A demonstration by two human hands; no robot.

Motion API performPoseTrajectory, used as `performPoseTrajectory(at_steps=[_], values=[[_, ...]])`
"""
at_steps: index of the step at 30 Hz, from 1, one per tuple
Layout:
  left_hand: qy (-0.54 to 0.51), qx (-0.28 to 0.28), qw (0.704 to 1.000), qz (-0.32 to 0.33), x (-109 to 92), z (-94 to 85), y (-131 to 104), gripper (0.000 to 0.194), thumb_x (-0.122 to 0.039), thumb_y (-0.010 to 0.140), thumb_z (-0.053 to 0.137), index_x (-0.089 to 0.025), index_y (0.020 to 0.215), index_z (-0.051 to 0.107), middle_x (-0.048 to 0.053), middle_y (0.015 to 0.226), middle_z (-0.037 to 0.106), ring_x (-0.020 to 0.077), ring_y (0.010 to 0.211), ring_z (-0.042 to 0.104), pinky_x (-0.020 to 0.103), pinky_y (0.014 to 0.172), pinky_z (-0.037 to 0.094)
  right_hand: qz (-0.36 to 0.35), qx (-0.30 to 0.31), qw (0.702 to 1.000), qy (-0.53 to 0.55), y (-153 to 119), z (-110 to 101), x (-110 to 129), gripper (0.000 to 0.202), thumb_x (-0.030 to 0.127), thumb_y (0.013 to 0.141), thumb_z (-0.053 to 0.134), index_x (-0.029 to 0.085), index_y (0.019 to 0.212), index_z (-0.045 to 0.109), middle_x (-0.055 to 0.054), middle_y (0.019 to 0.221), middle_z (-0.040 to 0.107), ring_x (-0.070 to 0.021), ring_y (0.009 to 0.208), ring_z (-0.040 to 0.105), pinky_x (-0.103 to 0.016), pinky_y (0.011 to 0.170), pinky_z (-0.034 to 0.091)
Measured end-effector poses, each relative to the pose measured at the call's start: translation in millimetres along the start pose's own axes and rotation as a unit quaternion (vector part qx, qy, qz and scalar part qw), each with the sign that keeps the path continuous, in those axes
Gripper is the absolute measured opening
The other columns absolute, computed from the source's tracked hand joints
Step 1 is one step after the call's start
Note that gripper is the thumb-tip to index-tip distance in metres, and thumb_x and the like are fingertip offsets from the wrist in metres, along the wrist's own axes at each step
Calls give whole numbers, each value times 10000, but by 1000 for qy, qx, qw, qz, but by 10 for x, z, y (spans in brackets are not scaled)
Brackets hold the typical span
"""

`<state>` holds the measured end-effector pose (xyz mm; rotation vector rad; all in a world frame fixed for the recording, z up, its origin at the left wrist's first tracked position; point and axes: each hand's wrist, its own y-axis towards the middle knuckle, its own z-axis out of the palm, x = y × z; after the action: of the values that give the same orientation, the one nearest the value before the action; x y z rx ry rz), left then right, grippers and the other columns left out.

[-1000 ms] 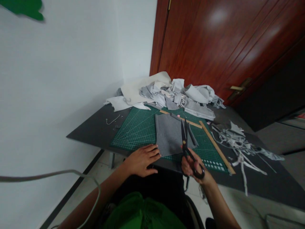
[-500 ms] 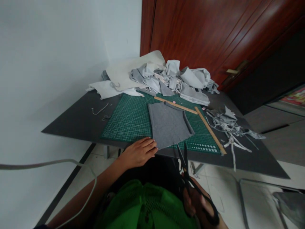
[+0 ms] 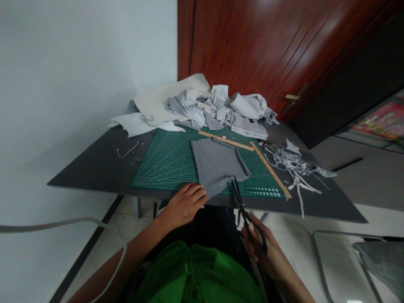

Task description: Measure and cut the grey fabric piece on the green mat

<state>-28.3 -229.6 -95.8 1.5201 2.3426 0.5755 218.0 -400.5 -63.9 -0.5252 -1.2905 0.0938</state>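
Note:
A grey piece of cloth (image 3: 213, 162), its right and far edges rolled up, lies on the green cutting mat (image 3: 164, 164). My left hand (image 3: 187, 202) has its fingers closed together over the cloth's near-left corner at the table edge; the thumb is hidden. In my right hand (image 3: 257, 237) is a pair of black scissors (image 3: 241, 208). Their blade tips meet the near edge of the cloth, which puckers there. The blades look nearly closed.
One wooden ruler (image 3: 225, 140) lies behind the cloth and another ruler (image 3: 271, 170) at its right. Heaped fabric (image 3: 202, 107) covers the back of the dark table (image 3: 88, 168). Scraps and strips (image 3: 287, 158) lie at right. A pale cable (image 3: 72, 223) hangs at lower left.
My right hand has moved forward with the scissors, and their blades have come together at the cloth's near edge, which is now bunched. My left hand stays at the corner. The view has shifted slightly.

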Motion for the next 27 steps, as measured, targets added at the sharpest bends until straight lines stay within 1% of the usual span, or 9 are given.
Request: performPoseTrajectory(at_steps=[4,6,10,12,15,17,20,24,27], values=[[20,-13,999,23,-131,58,3,168,-220,1014,580,-153,1153,645,60,1140,701,253,1150,591,422,998,448,6,60,997,-52,165,82,211,880,624,744,842,181,1433,522,72,670,488,-57,470,348,-167,386,253],[24,-13,999,24,-216,74,9,156,-206,1005,589,-147,1135,651,67,1118,700,247,1102,602,403,928,461,11,74,995,-72,197,58,315,908,629,703,869,167,1413,543,76,666,483,-47,463,331,-167,387,237],[-2,-31,1000,2,-307,79,-1,128,-237,1009,589,-165,1087,662,57,1030,700,232,1029,619,378,841,461,40,84,993,-72,87,-224,457,896,659,667,874,189,1372,582,58,701,510,-24,445,298,-167,389,190],[-11,-52,999,-12,-279,72,-13,249,-337,1020,589,-158,1181,650,67,1048,705,235,1029,625,389,867,473,42,73,994,-75,-24,-414,467,888,663,659,877,205,1366,594,50,711,515,-20,447,296,-167,397,190],[-2,-56,997,-57,-173,53,-7,504,-507,979,620,-135,1319,609,140,1295,652,296,1218,579,454,1017,461,15,47,996,-79,-152,-576,424,856,661,687,859,216,1369,595,36,724,532,-18,443,299,-171,402,206],[8,-30,997,-70,-103,40,16,547,-545,941,656,-140,1307,627,168,1407,588,349,1356,495,513,1119,406,5,33,997,-73,-155,-556,388,838,663,688,855,212,1348,601,37,718,531,-28,441,317,-172,392,218],[23,3,998,-61,-51,21,47,454,-449,935,693,-151,1274,654,153,1375,611,357,1400,466,525,1176,364,4,15,998,-68,1,-405,368,729,663,698,846,197,1218,633,52,679,508,-45,439,332,-168,363,230],[56,8,996,-69,-92,-3,18,372,-371,956,679,-173,1271,663,126,1312,650,332,1317,533,484,1084,432,-19,21,999,-32,395,-217,430,575,699,698,816,209,881,578,61,655,502,-49,430,327,-164,330,259],[85,-1,993,-84,-183,-8,-18,320,-317,985,643,-174,1271,660,110,1230,683,304,1227,574,450,971,457,-24,70,997,-28,719,-107,543,548,680,721,808,227,822,516,72,652,507,-49,420,310,-164,318,273]])
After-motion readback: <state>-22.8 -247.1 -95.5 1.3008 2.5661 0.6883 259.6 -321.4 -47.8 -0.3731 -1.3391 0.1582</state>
